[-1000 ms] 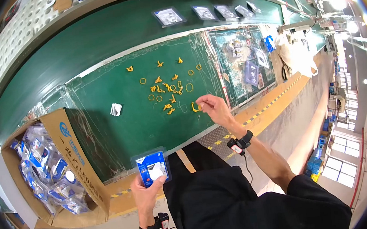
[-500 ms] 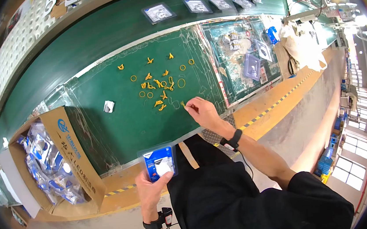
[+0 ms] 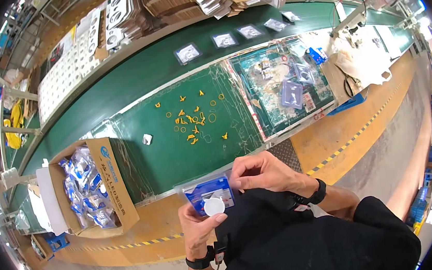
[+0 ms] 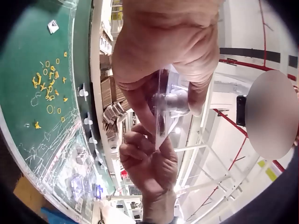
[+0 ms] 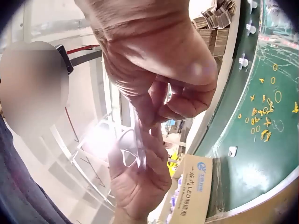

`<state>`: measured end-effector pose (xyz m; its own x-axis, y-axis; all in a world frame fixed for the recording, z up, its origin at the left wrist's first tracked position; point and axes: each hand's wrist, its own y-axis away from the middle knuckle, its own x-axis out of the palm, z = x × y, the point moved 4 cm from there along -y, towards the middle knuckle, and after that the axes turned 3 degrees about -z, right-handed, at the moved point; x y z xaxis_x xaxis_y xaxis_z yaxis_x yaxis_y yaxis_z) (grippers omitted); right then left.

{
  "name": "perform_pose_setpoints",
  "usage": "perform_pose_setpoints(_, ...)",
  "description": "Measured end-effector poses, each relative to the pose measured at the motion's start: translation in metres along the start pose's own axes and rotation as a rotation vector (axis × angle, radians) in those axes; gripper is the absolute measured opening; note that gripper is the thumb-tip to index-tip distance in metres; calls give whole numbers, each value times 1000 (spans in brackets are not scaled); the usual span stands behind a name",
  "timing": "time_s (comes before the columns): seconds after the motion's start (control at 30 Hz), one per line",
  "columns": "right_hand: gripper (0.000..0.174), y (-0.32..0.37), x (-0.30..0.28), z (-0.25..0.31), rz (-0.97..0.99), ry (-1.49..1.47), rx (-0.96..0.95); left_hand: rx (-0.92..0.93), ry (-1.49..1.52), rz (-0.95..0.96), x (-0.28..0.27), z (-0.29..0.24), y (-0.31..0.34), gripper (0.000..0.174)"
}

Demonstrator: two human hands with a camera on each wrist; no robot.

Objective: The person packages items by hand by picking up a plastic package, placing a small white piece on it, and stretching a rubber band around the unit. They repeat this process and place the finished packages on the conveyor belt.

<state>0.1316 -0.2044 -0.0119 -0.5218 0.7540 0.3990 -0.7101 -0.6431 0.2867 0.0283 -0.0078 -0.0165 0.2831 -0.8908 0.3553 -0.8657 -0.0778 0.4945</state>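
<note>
My left hand (image 3: 196, 227) holds a clear blister pack (image 3: 208, 192) with a blue card and a round white piece inside, its thumb across the front. At the pack's right edge, my right hand (image 3: 267, 172) pinches the plastic between thumb and fingers. In the left wrist view the pack (image 4: 162, 109) appears edge-on between both hands. The right wrist view shows my right fingers curled at the pack's edge, opposite the left hand (image 5: 140, 184). On the green table (image 3: 177, 162) lie several yellow rubber bands (image 3: 212, 118), some twisted; one twisted band (image 3: 225, 135) lies apart, nearest the right hand.
An open carton (image 3: 117, 189) full of bagged blue-and-white packs stands at the left. A small white packet (image 3: 147, 139) lies near it. Flat packs (image 3: 188, 53) line the back strip, and a clear empty blister (image 3: 291, 94) lies on the worn mat at right.
The right hand has let go of a yellow rubber band, now on the table, and moved left to the pack. The left hand has brought the pack up and right.
</note>
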Motion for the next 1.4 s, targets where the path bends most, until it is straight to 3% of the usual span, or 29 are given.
perform_pose_setpoints(0.1, 10, 17, -2, -1, 1, -535, 94, 94, -17, 5, -4, 4, 9, 59)
perform_pose_setpoints(0.13, 10, 21, -1, 0, 6, -751, 119, 121, 147, 56, 2, 4, 11, 62)
perform_pose_setpoints(0.23, 12, 28, 6, 14, 31, -966, 75, 192, 528, 156, 8, 22, 18, 77)
perform_pose_setpoints(0.37, 16, 27, 9, 18, 160, -1220, 22, 218, 561, 85, 18, 35, 18, 77)
perform_pose_setpoints(0.47, 29, 27, 3, 27, 431, -1324, 21, 195, 567, 127, 21, 50, 28, 78)
perform_pose_setpoints(0.5, 43, 29, 6, 29, 407, -1304, 66, 175, 605, 152, 26, 54, 31, 80)
perform_pose_setpoints(0.53, 46, 29, 10, 32, 378, -1193, 95, 174, 679, 199, 31, 54, 34, 78)
perform_pose_setpoints(0.6, 51, 25, 15, 37, 323, -964, 149, 121, 601, 279, 30, 50, 37, 79)
perform_pose_setpoints(0.67, 53, 15, 8, 25, 114, -703, 160, 139, 365, 279, 26, 39, 41, 82)
perform_pose_setpoints(0.73, 51, 10, -4, 17, 144, -566, 114, 97, 197, 241, 33, 23, 47, 84)
perform_pose_setpoints(0.8, 45, 9, -3, 24, 244, -391, 198, -9, 97, 175, 54, -3, 53, 82)
perform_pose_setpoints(0.83, 45, 7, 0, 28, 274, -273, 210, -34, 36, 148, 65, -11, 55, 66)
perform_pose_setpoints(0.9, 35, 9, 17, 56, 276, 61, 289, -78, -380, 271, 65, -12, 51, 56)
perform_pose_setpoints(0.97, 25, 4, 24, 53, 492, 422, 77, -92, -695, 297, 64, -17, 50, 53)
perform_pose_setpoints(1.0, 25, 5, 30, 55, 597, 531, -50, -93, -589, 328, 62, -16, 51, 51)
perform_pose_setpoints(1.03, 23, 7, 30, 65, 582, 648, -94, -94, -484, 351, 57, -12, 52, 49)
perform_pose_setpoints(1.13, 19, 21, 18, 104, 473, 626, -89, -152, -261, 287, 35, 2, 53, 44)
perform_pose_setpoints(1.17, 18, 24, 8, 100, 389, 402, -45, -182, -196, 251, 31, 6, 53, 42)
perform_pose_setpoints(1.27, 18, 28, 28, 92, 389, 572, -164, -220, -154, 149, 32, 10, 54, 43)
perform_pose_setpoints(1.3, 21, 38, 40, 92, 404, 615, -78, -217, -65, 121, 31, 11, 53, 45)
perform_pose_setpoints(1.33, 29, 43, 44, 89, 410, 740, -254, -208, 27, 86, 28, 12, 50, 47)
perform_pose_setpoints(1.4, 36, 51, 40, 90, 321, 828, -82, -132, 137, 56, 18, 15, 48, 51)
